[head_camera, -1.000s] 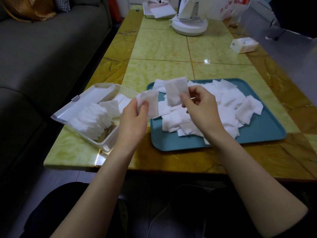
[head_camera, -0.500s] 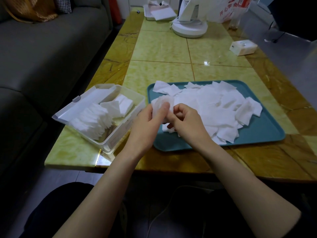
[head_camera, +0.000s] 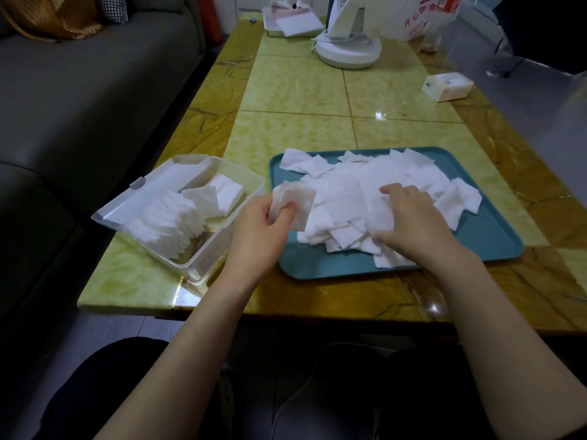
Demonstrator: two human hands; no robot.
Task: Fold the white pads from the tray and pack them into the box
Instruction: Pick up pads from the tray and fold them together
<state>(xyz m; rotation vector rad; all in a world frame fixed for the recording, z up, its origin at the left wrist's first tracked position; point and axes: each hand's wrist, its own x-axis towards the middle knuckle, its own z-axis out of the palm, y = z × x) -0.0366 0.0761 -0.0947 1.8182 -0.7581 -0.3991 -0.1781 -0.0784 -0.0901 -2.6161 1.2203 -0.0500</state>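
Head view: the hands have parted since the fold; left hand [head_camera: 263, 223] grips the folded pad [head_camera: 293, 201] in curled fingers beside the box [head_camera: 203, 271], ready for packing; right hand [head_camera: 413, 217] now rests on the tray [head_camera: 476, 246] pile [head_camera: 349, 192], grasp unclear.

Left hand [head_camera: 263, 223], right hand [head_camera: 409, 223] bare, forearms bare to frame edge — black trousers [head_camera: 95, 392] over thighs.

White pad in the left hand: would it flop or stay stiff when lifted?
Probably floppy: the thin white square pad bends and creases in the left hand. Likely light: a loose grip holds it. Probably not slippery: loose white pads on the teal plastic tray stay heaped.
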